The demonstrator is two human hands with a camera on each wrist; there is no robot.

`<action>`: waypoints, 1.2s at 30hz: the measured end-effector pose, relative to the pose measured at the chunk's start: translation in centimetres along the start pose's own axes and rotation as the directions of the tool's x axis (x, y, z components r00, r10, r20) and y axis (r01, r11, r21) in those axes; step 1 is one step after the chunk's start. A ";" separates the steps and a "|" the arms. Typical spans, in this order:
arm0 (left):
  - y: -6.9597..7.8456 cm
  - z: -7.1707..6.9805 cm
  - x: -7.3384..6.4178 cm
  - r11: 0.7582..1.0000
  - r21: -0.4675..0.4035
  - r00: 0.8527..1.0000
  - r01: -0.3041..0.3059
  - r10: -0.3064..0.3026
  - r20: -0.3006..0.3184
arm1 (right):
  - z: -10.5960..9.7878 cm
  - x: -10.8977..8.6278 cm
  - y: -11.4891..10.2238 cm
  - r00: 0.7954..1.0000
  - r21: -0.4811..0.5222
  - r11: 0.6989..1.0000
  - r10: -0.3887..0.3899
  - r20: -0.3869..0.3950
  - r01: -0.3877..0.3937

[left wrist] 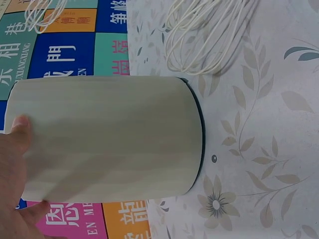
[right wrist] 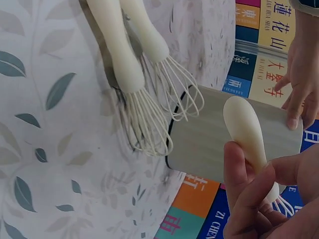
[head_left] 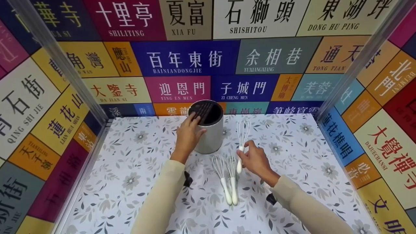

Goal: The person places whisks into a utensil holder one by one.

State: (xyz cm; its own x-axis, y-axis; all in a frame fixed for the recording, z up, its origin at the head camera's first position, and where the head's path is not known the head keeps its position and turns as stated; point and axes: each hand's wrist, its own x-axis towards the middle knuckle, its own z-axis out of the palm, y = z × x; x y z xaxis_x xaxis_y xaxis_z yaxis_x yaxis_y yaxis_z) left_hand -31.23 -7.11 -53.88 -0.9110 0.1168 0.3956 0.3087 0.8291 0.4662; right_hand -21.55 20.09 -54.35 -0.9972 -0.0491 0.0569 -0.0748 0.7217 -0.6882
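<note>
A grey cylindrical utensil holder point(head_left: 209, 139) with a dark, slotted inside stands upright on the patterned surface. My left hand point(head_left: 189, 135) holds it at the upper left, fingers at the rim and thumb against the outer wall point(left wrist: 109, 139). To its right, my right hand point(head_left: 256, 158) pinches a whisk point(head_left: 240, 156) by its white handle point(right wrist: 244, 124), wires pointing up and away. The whisk is raised beside the holder. Two more whisks, a left one point(head_left: 226, 191) and a right one point(head_left: 233, 191), lie side by side in front of the holder, handles toward me.
A floral-patterned tabletop point(head_left: 130, 201) spreads beneath everything. Colourful panels with large characters form a back wall point(head_left: 185, 58) close behind the holder, with a left wall point(head_left: 39, 130) and a right wall point(head_left: 390, 123) at the sides.
</note>
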 end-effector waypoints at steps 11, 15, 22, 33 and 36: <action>0.1 -0.1 -0.1 1.000 -0.008 1.000 0.004 -0.004 -0.001 | -0.9 2.2 -2.3 0.998 0.012 0.999 -0.050 -0.045 0.050; 0.1 -0.1 -0.2 1.000 -0.010 1.000 0.007 -0.007 0.012 | -1.2 3.0 -3.2 0.996 0.024 0.997 -0.068 -0.058 0.070; 0.1 -0.1 -0.1 1.000 -0.015 1.000 0.005 -0.005 0.021 | -2.0 4.4 -4.9 0.995 0.017 0.996 -0.087 -0.055 0.088; 0.1 0.1 0.0 1.000 0.005 1.000 0.020 -0.020 0.023 | -3.2 6.8 -7.3 0.988 -0.006 0.992 -0.128 -0.082 0.128; 0.1 0.1 0.0 1.000 0.006 1.000 0.018 -0.018 0.022 | -3.4 7.3 -7.7 0.986 -0.005 0.990 -0.140 -0.094 0.141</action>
State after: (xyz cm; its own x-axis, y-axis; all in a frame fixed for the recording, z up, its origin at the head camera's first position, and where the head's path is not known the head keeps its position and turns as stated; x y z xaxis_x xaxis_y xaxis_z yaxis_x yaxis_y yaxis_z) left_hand -31.20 -6.96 -53.95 -0.9221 0.1139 0.3697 0.2910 0.8340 0.4687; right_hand -28.23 16.50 -46.14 -0.9717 -0.0848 0.2206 -0.2142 0.7111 -0.6697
